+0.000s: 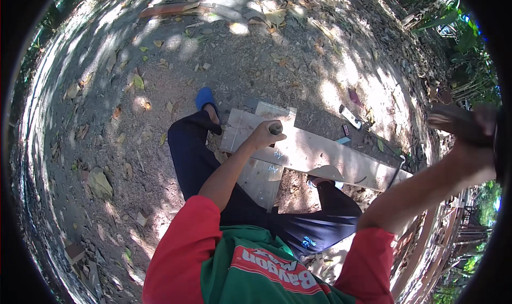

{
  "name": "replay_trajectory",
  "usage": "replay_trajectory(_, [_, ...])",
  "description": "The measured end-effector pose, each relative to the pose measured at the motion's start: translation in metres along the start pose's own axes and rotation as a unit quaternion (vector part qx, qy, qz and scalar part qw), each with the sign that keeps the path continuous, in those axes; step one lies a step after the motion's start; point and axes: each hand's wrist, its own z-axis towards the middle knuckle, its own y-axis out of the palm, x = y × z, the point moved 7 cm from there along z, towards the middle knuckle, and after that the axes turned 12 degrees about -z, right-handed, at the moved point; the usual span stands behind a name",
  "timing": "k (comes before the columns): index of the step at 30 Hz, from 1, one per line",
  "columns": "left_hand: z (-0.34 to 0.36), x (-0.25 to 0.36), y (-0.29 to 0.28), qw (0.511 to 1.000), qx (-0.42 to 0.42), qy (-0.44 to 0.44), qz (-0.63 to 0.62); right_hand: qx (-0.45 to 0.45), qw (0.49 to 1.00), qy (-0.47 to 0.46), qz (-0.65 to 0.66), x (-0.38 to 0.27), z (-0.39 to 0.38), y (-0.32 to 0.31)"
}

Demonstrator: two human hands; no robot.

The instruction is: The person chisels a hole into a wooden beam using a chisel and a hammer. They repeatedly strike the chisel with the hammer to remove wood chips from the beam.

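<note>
While left hand (265, 136) clenches fingers round one dark round-ended tool handle (275, 128) over long pale wooden plank (320, 157), we raise right hand (472, 138) gripping one dark blurred object (453, 121). We count two planks, second (261, 178) beneath; one blue sandal (204, 97).

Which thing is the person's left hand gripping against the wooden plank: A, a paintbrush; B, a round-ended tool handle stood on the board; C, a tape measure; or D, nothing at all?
B: the left hand is wrapped around a tool handle whose round end shows, set upright on the wooden plank.
</note>
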Motion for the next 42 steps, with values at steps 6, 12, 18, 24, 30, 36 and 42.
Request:
replay_trajectory(6, [-0.010, -0.001, 0.011, 0.993, 0.005, 0.086, -0.083, -0.514, 0.658, 0.371, -0.406, 0.208, -0.423, 0.023])
replay_trajectory(12, [0.007, -0.021, -0.002, 0.998, 0.053, 0.004, 0.041, -0.552, 0.526, 0.328, -0.558, 0.182, -0.426, -0.050])
replay_trajectory(18, [0.057, -0.017, 0.040, 0.977, 0.097, 0.033, 0.185, -0.335, 0.572, 0.470, -0.584, 0.256, -0.496, -0.179])
replay_trajectory(24, [-0.011, -0.007, -0.003, 0.997, 0.038, -0.006, -0.072, -0.296, 0.565, 0.465, -0.614, 0.266, -0.484, -0.195])
replay_trajectory(30, [0.031, -0.002, 0.056, 0.988, 0.023, 0.027, 0.150, -0.241, 0.642, 0.423, -0.592, 0.260, -0.498, -0.189])
replay_trajectory(36, [-0.003, -0.006, -0.019, 0.988, 0.040, -0.046, -0.142, -0.231, 0.641, 0.472, -0.559, 0.259, -0.503, -0.189])
replay_trajectory(42, [0.013, -0.010, 0.076, 0.985, -0.073, -0.025, 0.156, -0.217, 0.640, 0.505, -0.537, 0.261, -0.498, -0.198])
